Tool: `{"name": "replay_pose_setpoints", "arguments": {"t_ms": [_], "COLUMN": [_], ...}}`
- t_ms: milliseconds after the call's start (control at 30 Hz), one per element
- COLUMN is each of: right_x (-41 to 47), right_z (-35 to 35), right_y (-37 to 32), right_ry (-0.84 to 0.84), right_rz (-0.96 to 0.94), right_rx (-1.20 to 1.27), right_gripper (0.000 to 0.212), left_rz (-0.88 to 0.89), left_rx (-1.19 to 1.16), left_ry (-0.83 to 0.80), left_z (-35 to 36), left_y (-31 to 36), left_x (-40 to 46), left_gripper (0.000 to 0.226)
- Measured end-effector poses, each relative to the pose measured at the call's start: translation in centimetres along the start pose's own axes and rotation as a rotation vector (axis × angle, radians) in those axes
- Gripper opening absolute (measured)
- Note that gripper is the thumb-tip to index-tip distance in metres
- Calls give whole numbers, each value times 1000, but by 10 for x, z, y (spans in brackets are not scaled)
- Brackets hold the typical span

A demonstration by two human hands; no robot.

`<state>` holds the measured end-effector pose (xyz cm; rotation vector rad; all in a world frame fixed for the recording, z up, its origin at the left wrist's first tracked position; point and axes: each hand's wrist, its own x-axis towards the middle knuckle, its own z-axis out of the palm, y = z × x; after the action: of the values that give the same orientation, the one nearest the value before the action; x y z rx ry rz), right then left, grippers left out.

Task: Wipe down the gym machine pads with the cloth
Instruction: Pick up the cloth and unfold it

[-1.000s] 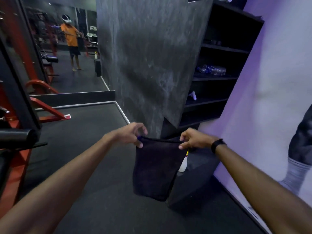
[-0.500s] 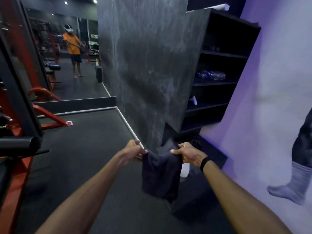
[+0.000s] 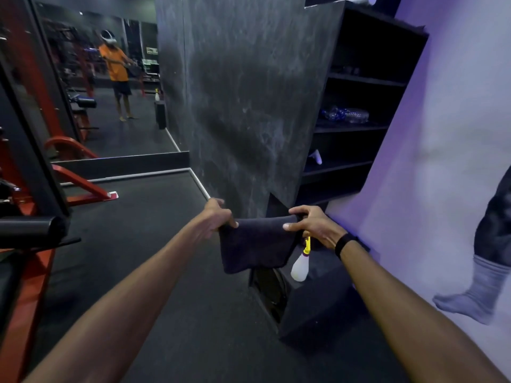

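Your left hand [image 3: 218,217] and your right hand [image 3: 311,223] each pinch a top corner of the dark cloth [image 3: 257,246], which hangs folded between them in the air above the floor [image 3: 154,244], in front of the grey wall [image 3: 249,106]. Both grips are clenched on the fabric; neither is free.

To do this fold well, keep the top edge level and taut, bring the corners together squarely, and aim for a thick flat wad that fills your palm. The nearest roller pad [image 3: 30,230] is well off to your left on the red machine [image 3: 25,286], so you will need to turn that way. A white spray bottle [image 3: 300,266] with a yellow top stands on a low dark box just beyond your right hand, should the pads need wetting.

No brand, label or writing is readable on anything here.
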<state>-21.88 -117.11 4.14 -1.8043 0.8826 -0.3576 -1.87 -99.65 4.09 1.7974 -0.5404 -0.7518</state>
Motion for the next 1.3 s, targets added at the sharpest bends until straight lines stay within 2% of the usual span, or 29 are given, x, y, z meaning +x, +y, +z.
{"name": "replay_pose_setpoints", "arguments": {"t_ms": [67,133,200,267,333,400,467,600,800,933,1067,1133,1300], "right_x": [-1,-3,-5,-5,-2,0,-2,-4,-10,-16,-21,-31,-64], "right_z": [-3,0,3,3,0,-4,-1,13,50,83,128,161,278], "right_y": [-3,-7,-12,-15,-15,-14,-12,-3,-2,-19,-42,-55,-83], "right_ry": [-19,-1,38,82,112,124,125,77,-91,-115,-221,-248,-395], "right_rz": [-73,-157,-228,-290,-304,-275,-281,-323,-381,-435,-457,-485,-516], "right_rx": [-181,-391,-526,-596,-643,-609,-534,-453,-464,-519,-614,-651,-714], "right_gripper": [74,82,75,60,50,51,48,29,42,31,24,28,29], "left_rz": [91,207,344,439,459,435,407,415,368,309,258,221,81], "left_rx": [143,330,524,588,623,642,632,597,618,671,736,763,794], "left_ry": [-23,-32,26,78,113,151,176,226,273,283,292,297,335], "left_z": [2,3,4,3,-2,-9,-16,-19,-49,-80,-129,-161,-257], "left_y": [3,5,10,13,11,7,1,-12,-33,-46,-65,-83,-152], "left_x": [-2,-5,-14,-21,-20,-17,-17,-30,-62,-78,-103,-121,-174], "left_gripper": [75,68,49,37,27,11,7,14,29,27,23,19,17]}}
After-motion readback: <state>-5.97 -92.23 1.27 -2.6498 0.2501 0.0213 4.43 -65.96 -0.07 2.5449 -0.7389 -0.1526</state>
